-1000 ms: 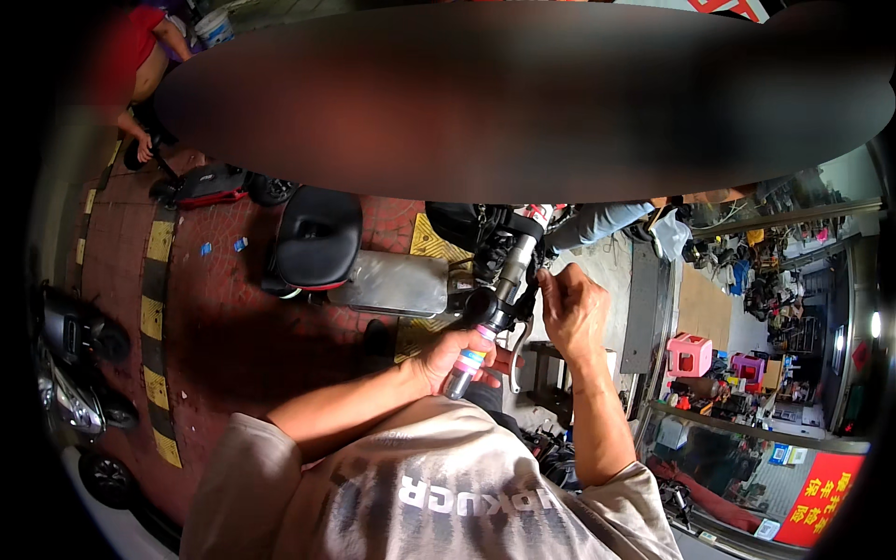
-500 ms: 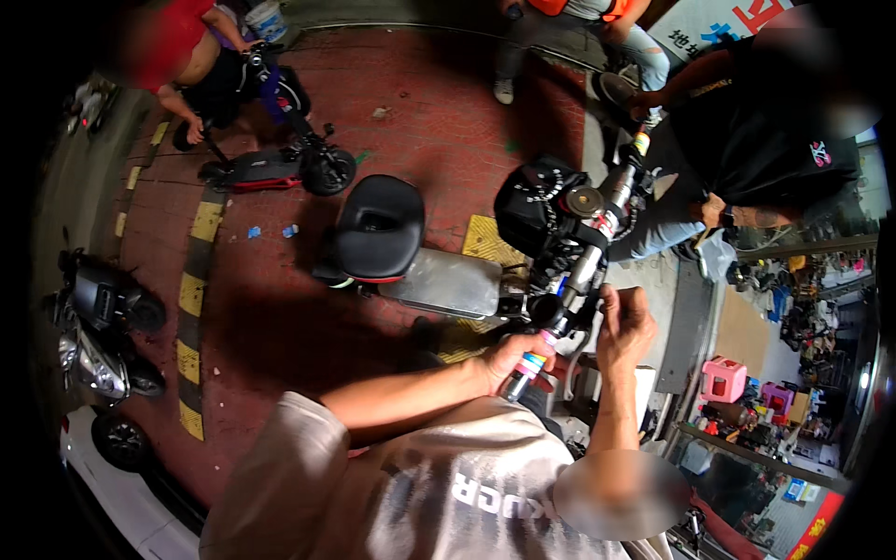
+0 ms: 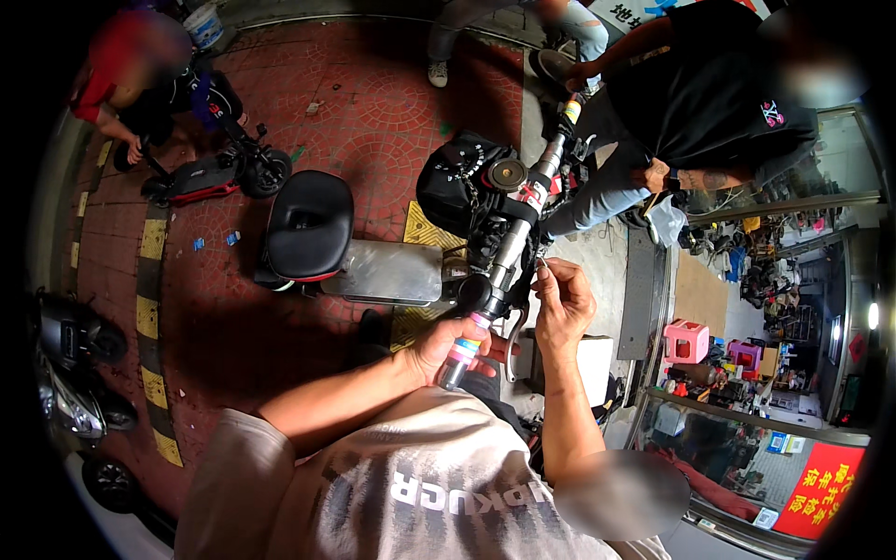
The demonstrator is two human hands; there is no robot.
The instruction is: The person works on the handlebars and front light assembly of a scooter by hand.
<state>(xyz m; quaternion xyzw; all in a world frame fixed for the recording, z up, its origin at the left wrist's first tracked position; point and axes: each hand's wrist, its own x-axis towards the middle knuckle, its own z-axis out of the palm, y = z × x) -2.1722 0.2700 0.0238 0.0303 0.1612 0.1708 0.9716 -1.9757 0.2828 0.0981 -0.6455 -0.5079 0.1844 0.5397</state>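
A scooter with a silver handlebar [image 3: 511, 245] stands in front of me. My left hand [image 3: 446, 345] is wrapped round the handlebar's near grip [image 3: 464, 349], which has coloured bands. Beside the bar, my right hand [image 3: 566, 306] pinches thumb and forefinger together close to the dark cables; whatever is between the fingertips is too small to make out. Below the bar a brake lever [image 3: 513, 347] hangs near my left fingers. A black bag [image 3: 455, 179] is fixed at the front, next to a round cap [image 3: 507, 175]. Leftward are the metal deck [image 3: 387, 273] and black saddle [image 3: 311, 224].
A person in black [image 3: 719, 121] stands by the handlebar's far end, one hand near it. Another person in red crouches at a kick scooter [image 3: 210, 173]. Parked motorbikes [image 3: 70, 364] are at left. On the right is a cluttered shop with a pink stool [image 3: 686, 342].
The whole view has swung right, so the scooter sits further left. My right hand has gone from loosely curled to a pinch by the cables. The person in red has bent lower.
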